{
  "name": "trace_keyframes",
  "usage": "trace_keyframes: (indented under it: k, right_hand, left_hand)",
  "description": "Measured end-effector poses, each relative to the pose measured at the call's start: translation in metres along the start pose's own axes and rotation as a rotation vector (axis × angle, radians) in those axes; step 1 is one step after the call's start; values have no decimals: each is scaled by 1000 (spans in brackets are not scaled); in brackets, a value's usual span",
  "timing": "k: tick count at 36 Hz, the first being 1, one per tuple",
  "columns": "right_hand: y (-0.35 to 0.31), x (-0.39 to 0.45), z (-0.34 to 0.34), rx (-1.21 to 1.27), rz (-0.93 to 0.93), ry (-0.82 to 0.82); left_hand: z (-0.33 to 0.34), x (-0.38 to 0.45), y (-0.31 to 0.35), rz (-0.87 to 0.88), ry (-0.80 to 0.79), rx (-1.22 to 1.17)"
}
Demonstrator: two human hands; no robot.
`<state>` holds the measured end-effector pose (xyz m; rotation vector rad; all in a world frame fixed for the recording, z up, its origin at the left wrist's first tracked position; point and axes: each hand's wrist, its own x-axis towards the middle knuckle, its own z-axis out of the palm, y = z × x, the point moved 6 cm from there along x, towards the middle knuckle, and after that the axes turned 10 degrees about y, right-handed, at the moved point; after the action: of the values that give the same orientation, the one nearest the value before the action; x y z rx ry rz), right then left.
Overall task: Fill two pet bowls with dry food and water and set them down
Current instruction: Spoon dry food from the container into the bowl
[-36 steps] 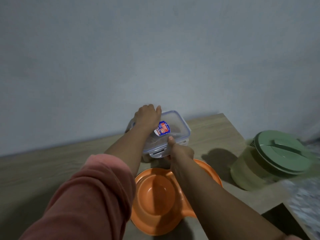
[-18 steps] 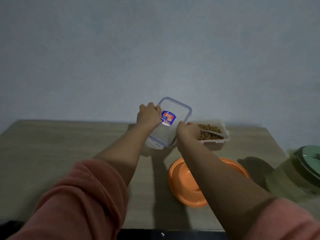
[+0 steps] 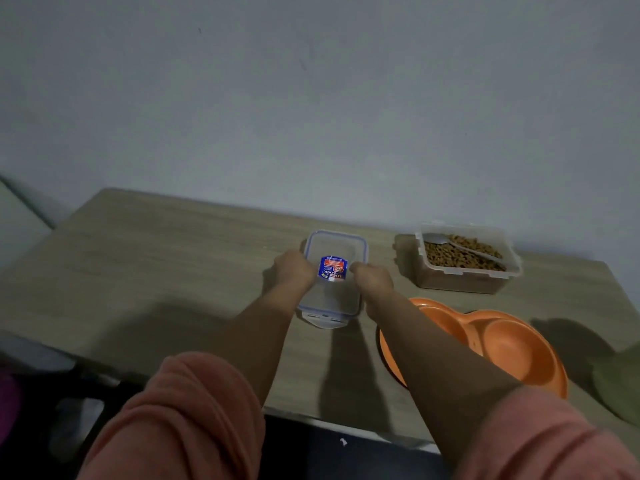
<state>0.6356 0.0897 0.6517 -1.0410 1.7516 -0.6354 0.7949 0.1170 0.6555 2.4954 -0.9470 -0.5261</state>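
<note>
Head view: half a second back the clear lid (image 3: pixel 331 278) was tipped up off the food container (image 3: pixel 465 259) with both hands on its sides; now it lies flat, or very nearly so, on the wooden table (image 3: pixel 166 271), about midway along the back edge and just left of the container. The left hand (image 3: pixel 294 270) grips its left long side and the right hand (image 3: pixel 372 277) its right long side, fingers curled over the rim, so the lid sits squarely between the two grips with its blue-and-red sticker showing in the gap. In this dim light it is hard to say whether the lid has fully touched down. The change matters: the container stands open near the table's back right corner, brown kibble (image 3: pixel 460 258) exposed and a spoon (image 3: pixel 460 245) lying across it, so scooping can likely begin once the hands let go. The orange double bowl (image 3: pixel 502 348) waits empty at the front right, just in front of the container and partly hidden by the right forearm. A green pitcher (image 3: pixel 620 386), presumably the water, is cut off at the right edge. Neither compartment holds anything yet.
</note>
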Motion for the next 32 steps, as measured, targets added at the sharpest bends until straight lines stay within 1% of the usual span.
trace_keyframes:
  k: [7, 12, 15, 17, 19, 21, 23, 27, 30, 32]
  right_hand:
    - [12, 6, 3, -32, -25, -53]
    - [12, 7, -2, -58, -56, -58]
    - [9, 6, -9, -96, -101, -63]
    - [3, 6, -18, -98, -146, -34]
    - [-7, 7, -33, -85, -213, 33]
    - [-18, 7, -55, -67, -300, 124]
    - [-28, 8, -81, -85, -369, 225]
    - [-28, 25, -134, -126, -379, 404]
    - [-15, 47, -174, -172, -314, 564]
    - [-5, 61, -195, -229, -256, 603]
  left_hand:
    - [18, 3, -9, 14, -23, 24]
    - [26, 7, -6, 9, -27, 44]
    - [27, 6, -2, -7, -46, 60]
    - [27, 5, 6, 7, -36, 67]
    - [25, 4, 20, 63, 14, 55]
    - [25, -1, 42, 167, 68, 23]
    - [30, -10, 69, 258, 59, -32]
    - [56, -32, 117, 370, -62, -104]
    - [86, -46, 139, 343, -205, -164]
    - [106, -50, 147, 290, -272, -198]
